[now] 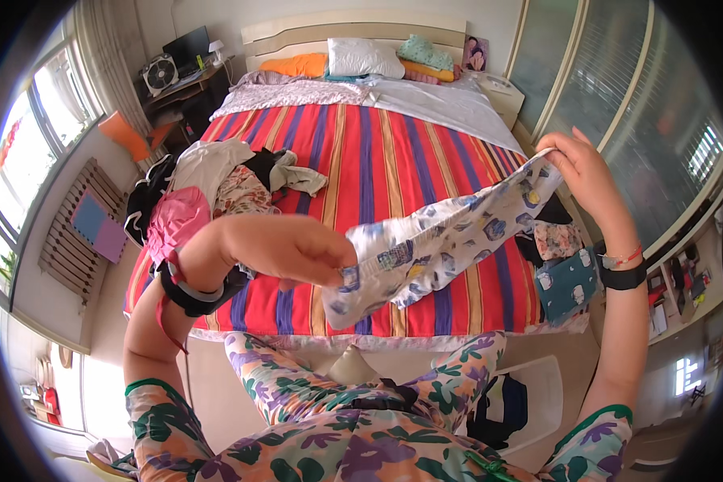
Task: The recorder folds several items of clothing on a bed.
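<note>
A white cloth garment [452, 247] with a blue and yellow print hangs stretched between my two hands, above the bed's striped cover. My left hand [295, 250] pinches its near left end. At the upper right, my right hand [572, 159] grips the other end, and the cloth slants upward between them. Below it lies the red, purple and tan striped bedspread [361, 162]. Left of my left hand sits a loose heap of clothes, with a pink garment [178, 220] and a white one [211, 165]. Which kind of garment I hold cannot be told.
Folded clothes, including a teal patterned piece [569, 286], lie along the bed's right edge. A translucent plastic bin [548, 391] with dark clothes stands on the floor at my right. Pillows [364, 57] rest by the headboard. A sliding-door wardrobe [608, 78] lines the right side.
</note>
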A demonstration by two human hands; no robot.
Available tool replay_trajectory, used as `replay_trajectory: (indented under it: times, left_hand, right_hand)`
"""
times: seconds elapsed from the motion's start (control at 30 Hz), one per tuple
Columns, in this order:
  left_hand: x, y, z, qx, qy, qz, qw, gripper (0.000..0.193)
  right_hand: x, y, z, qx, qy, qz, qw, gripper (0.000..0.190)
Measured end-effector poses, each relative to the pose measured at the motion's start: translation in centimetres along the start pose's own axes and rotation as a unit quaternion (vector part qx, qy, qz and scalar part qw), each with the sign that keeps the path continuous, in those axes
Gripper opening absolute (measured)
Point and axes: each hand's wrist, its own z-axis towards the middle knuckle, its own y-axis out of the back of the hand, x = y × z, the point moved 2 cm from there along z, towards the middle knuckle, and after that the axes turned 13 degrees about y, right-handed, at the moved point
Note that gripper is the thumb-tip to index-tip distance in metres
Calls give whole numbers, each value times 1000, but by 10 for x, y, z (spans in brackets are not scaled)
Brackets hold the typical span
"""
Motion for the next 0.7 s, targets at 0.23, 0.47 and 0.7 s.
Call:
replay_trajectory:
  times: [0.23, 0.47, 0.7]
  left_hand:
    - [59, 35, 8, -198, 113, 271, 935, 30]
    - [-19, 111, -39, -550, 147, 539, 621, 17]
    - [-172, 93, -96, -745, 16, 545, 385, 21]
  right_hand:
    - [15, 21, -8, 114, 40, 22, 992, 11]
    - [16, 37, -4, 118, 70, -84, 987, 14]
    - [-34, 159, 41, -256, 125, -385, 878, 23]
